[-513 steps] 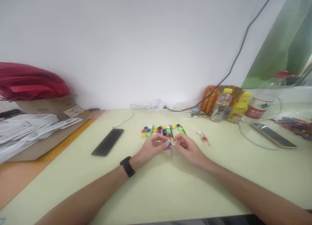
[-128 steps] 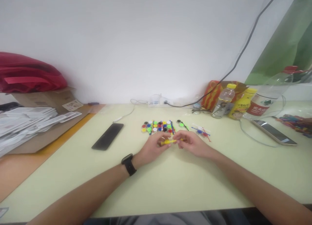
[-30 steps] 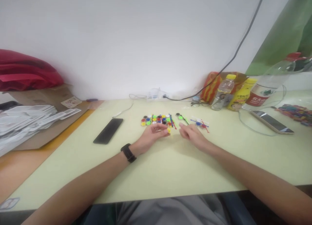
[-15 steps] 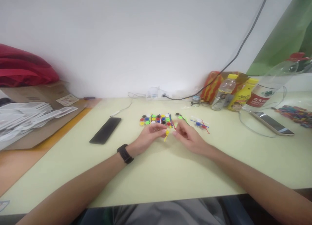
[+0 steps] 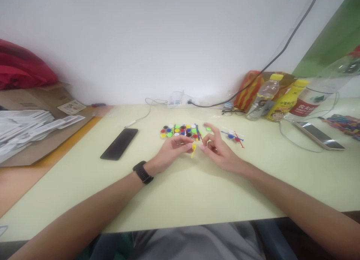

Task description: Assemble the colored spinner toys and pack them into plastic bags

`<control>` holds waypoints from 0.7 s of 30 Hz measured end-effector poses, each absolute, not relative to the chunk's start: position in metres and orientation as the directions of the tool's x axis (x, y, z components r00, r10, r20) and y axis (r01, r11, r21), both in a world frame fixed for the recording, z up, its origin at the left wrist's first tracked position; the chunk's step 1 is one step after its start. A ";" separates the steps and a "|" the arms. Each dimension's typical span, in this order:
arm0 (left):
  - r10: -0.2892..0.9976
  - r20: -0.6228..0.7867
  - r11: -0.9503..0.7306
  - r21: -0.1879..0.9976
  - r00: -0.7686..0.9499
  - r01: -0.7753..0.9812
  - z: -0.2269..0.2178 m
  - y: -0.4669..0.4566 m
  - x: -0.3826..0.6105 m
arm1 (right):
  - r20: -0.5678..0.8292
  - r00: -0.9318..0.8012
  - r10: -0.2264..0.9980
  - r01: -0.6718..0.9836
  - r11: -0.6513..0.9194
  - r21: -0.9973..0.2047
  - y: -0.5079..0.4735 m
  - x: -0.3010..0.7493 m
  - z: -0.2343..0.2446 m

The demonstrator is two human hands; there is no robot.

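Note:
My left hand (image 5: 172, 150), with a black watch on its wrist, pinches a small yellow plastic piece (image 5: 193, 149) with a thin stick hanging down. My right hand (image 5: 217, 151) is beside it, thumb and forefinger pinched at the same yellow piece, the other fingers spread upward. Just beyond the hands lies a cluster of small coloured round discs and sticks (image 5: 180, 131) on the pale green table (image 5: 197, 192). A few blue, white and red pieces (image 5: 234, 136) lie to the right of the cluster.
A black phone (image 5: 119, 143) lies to the left. Stacked white packets (image 5: 25, 128) and a cardboard box sit far left. Bottles (image 5: 264, 98), glasses, a snack bag, another phone (image 5: 319, 135) and a power strip (image 5: 180, 102) stand at the back right.
Both hands have lifted slightly and come together on the yellow piece; the right hand's fingers have spread. The camera has tilted a little downward.

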State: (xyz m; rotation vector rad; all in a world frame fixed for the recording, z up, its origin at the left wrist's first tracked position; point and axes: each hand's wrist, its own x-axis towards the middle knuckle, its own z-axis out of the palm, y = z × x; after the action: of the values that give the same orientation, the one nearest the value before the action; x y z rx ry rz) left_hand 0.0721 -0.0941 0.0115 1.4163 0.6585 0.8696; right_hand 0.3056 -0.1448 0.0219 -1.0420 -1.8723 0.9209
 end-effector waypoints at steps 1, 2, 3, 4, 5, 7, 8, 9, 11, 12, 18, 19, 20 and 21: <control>0.831 0.112 -0.052 0.991 0.545 -0.125 0.011 -0.094 0.072 | 0.245 -0.395 0.885 0.325 0.384 -0.864 -0.144 0.307 0.023; 0.832 0.115 -0.053 0.990 0.543 -0.129 0.011 -0.094 0.072 | 0.209 -0.431 0.878 0.331 0.369 -0.868 -0.142 0.308 0.024; 0.832 0.117 -0.054 0.990 0.543 -0.131 0.010 -0.093 0.071 | 0.186 -0.448 0.874 0.336 0.358 -0.871 -0.141 0.309 0.025; 0.831 0.118 -0.053 0.990 0.544 -0.133 0.010 -0.093 0.071 | 0.183 -0.443 0.878 0.337 0.352 -0.873 -0.140 0.309 0.026; 0.830 0.119 -0.053 0.989 0.545 -0.134 0.010 -0.093 0.071 | 0.198 -0.419 0.886 0.334 0.353 -0.874 -0.139 0.309 0.026; 0.828 0.123 -0.056 0.989 0.547 -0.137 0.011 -0.093 0.072 | 0.244 -0.370 0.896 0.315 0.368 -0.875 -0.139 0.307 0.026; 0.828 0.123 -0.057 0.989 0.547 -0.136 0.011 -0.094 0.072 | 0.256 -0.360 0.897 0.299 0.371 -0.879 -0.139 0.306 0.025; 0.828 0.122 -0.057 0.989 0.547 -0.134 0.012 -0.095 0.073 | 0.260 -0.359 0.896 0.283 0.370 -0.885 -0.140 0.305 0.025; 0.819 0.116 -0.053 0.990 0.562 -0.128 0.015 -0.096 0.074 | 0.248 -0.373 0.894 0.269 0.360 -0.893 -0.141 0.303 0.024; 0.809 0.112 -0.049 0.991 0.577 -0.124 0.016 -0.097 0.074 | 0.237 -0.383 0.893 0.272 0.354 -0.895 -0.141 0.302 0.024; 0.766 0.094 -0.060 0.995 0.635 -0.075 0.019 -0.101 0.074 | 0.195 -0.415 0.889 0.296 0.335 -0.895 -0.142 0.299 0.018; 0.768 0.098 -0.072 0.995 0.632 -0.067 0.018 -0.101 0.074 | 0.200 -0.406 0.892 0.303 0.338 -0.891 -0.141 0.299 0.017; 0.773 0.100 -0.078 0.995 0.627 -0.062 0.017 -0.101 0.074 | 0.211 -0.393 0.895 0.313 0.346 -0.885 -0.141 0.299 0.017; 0.777 0.098 -0.078 0.995 0.622 -0.060 0.016 -0.100 0.075 | 0.228 -0.375 0.899 0.322 0.357 -0.877 -0.141 0.300 0.016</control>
State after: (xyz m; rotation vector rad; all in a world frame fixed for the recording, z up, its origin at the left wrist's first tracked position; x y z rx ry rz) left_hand 0.0746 -0.1005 0.0163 1.4996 0.6321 0.7747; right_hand 0.2998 -0.1410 0.0162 -1.0647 -1.8798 0.9875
